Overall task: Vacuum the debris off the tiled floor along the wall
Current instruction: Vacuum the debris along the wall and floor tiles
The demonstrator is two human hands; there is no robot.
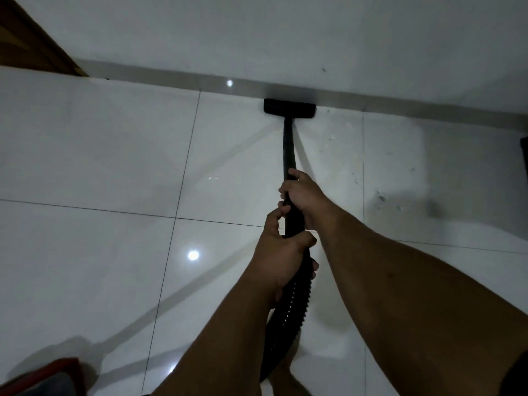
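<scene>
A black vacuum wand point(288, 144) runs from my hands to a wide black floor head point(289, 108), which rests on the white floor tiles point(114, 155) right against the base of the wall point(257, 32). My right hand point(303, 195) grips the wand higher up. My left hand point(281, 250) grips it lower, where the ribbed black hose point(288, 312) begins. Small pale and dark specks of debris point(383, 198) lie scattered on the tiles to the right of the wand.
A grey skirting strip point(171, 80) lines the foot of the wall. A brown wooden edge point(31, 38) stands at top left. A red object point(54, 375) lies at bottom left, and a dark object point(524, 158) sits at the right edge. My bare foot point(285, 375) shows below the hose.
</scene>
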